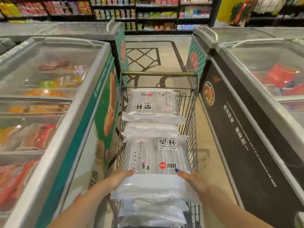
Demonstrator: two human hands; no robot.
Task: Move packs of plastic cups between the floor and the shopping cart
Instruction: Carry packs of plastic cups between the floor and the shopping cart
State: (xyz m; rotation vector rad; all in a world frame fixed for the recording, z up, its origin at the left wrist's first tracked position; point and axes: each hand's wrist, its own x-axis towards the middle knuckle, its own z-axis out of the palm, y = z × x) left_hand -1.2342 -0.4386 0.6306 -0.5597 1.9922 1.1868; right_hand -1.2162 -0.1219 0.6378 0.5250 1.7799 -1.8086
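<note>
Cup pack point(156, 155) between left hand point(119, 177) and right hand point(191, 179), gripped.

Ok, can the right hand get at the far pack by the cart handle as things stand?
Probably not right away: the right hand grips the near pack together with the left hand. The far pack lies uncovered in the cart beyond it.

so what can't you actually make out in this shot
- How many cup packs sit in the cart: the top packs cover those below.
- Fingers under the near pack: left hand and right hand show only partly.
- Freezer goods: blurred behind glass.
</note>
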